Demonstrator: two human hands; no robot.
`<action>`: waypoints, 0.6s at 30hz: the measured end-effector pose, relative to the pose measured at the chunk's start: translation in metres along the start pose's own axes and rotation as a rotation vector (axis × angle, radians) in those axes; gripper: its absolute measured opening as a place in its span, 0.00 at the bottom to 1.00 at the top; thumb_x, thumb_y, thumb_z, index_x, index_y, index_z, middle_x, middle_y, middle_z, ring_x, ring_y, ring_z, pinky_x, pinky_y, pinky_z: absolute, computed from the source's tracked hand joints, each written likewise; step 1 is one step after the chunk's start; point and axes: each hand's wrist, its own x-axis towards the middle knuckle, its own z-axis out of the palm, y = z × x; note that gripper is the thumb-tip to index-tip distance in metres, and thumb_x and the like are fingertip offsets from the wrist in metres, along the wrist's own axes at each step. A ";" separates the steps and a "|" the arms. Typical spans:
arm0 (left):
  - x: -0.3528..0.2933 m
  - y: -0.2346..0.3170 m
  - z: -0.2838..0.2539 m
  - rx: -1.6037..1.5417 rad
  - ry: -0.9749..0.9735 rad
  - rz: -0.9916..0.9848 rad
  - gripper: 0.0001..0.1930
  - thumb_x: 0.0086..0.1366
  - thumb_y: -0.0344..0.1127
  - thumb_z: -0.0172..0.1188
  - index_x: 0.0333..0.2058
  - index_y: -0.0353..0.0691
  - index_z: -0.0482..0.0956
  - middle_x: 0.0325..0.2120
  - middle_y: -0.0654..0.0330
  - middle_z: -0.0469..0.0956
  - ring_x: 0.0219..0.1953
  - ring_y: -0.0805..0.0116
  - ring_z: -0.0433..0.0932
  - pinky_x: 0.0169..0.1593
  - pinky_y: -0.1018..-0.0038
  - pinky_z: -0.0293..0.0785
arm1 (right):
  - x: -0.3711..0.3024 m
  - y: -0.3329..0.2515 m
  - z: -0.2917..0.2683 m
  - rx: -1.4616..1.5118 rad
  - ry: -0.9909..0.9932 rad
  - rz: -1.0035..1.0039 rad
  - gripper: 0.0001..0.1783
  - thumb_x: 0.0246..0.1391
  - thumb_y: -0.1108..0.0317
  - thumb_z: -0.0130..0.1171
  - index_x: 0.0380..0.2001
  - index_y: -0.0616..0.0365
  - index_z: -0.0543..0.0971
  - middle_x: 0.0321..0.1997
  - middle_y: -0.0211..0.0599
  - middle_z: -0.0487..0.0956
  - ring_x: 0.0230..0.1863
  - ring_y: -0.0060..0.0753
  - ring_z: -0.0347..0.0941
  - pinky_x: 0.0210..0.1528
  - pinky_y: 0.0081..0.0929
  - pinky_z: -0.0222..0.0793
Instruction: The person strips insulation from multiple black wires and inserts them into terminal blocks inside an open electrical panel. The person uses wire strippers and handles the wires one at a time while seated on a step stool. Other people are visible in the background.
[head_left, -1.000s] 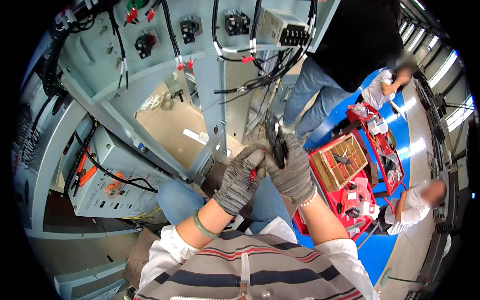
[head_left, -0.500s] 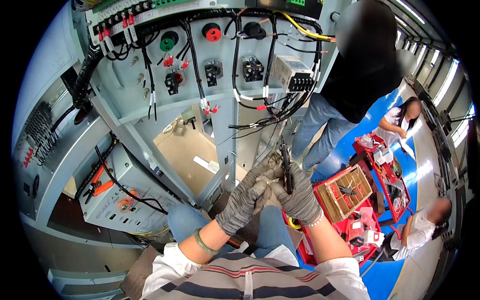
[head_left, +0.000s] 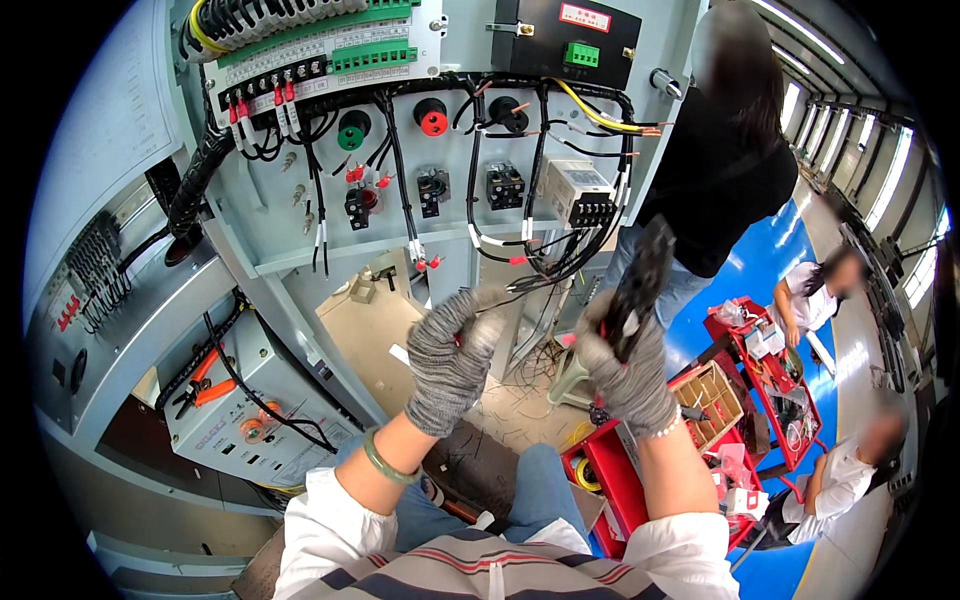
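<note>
Both my hands wear grey knitted gloves. My left hand [head_left: 452, 360] is closed below the panel, its fingertips pinched at the loose ends of a bundle of black wires [head_left: 572, 268]; it appears to grip one wire. In my right hand [head_left: 632, 375] are black pliers [head_left: 640, 285], head up, partly blurred and apart from the wires. Above, a grey panel [head_left: 400, 240] carries a green button [head_left: 352, 130], a red button [head_left: 432, 120], black switch blocks [head_left: 506, 186] and a pale relay box [head_left: 580, 190]. Several hanging wires end in red terminals [head_left: 428, 264].
Right of me stand red tool carts [head_left: 612, 470], with a divided wooden box [head_left: 712, 400] on one. A person in black [head_left: 720, 170] stands close behind the panel's right edge; two others sit farther right. Orange-handled pliers [head_left: 212, 385] lie on the grey box at left.
My hands, together before, have come apart: the left rose to the wire ends, the right moved right and up with the pliers. The view shifted, showing more of the panel's top.
</note>
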 end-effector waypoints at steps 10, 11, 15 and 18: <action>0.053 0.008 0.014 0.191 0.034 0.301 0.11 0.58 0.30 0.62 0.41 0.38 0.80 0.31 0.59 0.80 0.30 0.72 0.76 0.37 0.76 0.72 | 0.062 -0.009 0.007 0.085 0.119 -0.161 0.14 0.50 0.68 0.61 0.39 0.58 0.72 0.32 0.26 0.73 0.33 0.18 0.68 0.36 0.19 0.67; 0.053 0.009 0.013 0.179 0.037 0.295 0.11 0.59 0.31 0.62 0.41 0.38 0.80 0.31 0.59 0.80 0.30 0.72 0.76 0.37 0.77 0.72 | 0.066 -0.011 0.008 0.089 0.112 -0.147 0.13 0.50 0.69 0.61 0.39 0.58 0.72 0.32 0.26 0.73 0.33 0.18 0.68 0.37 0.19 0.67; 0.050 0.021 0.009 0.053 0.031 0.136 0.10 0.60 0.33 0.61 0.40 0.38 0.81 0.30 0.61 0.81 0.31 0.76 0.75 0.38 0.79 0.71 | 0.077 -0.020 0.018 0.167 0.054 -0.125 0.12 0.50 0.71 0.60 0.38 0.59 0.72 0.32 0.28 0.74 0.32 0.19 0.69 0.37 0.21 0.68; 0.050 0.031 0.006 -0.061 0.016 0.006 0.10 0.60 0.35 0.61 0.39 0.38 0.82 0.28 0.63 0.81 0.31 0.79 0.74 0.38 0.80 0.70 | 0.079 -0.025 0.024 0.280 0.004 -0.082 0.09 0.51 0.73 0.58 0.36 0.58 0.72 0.30 0.28 0.74 0.31 0.18 0.70 0.35 0.19 0.69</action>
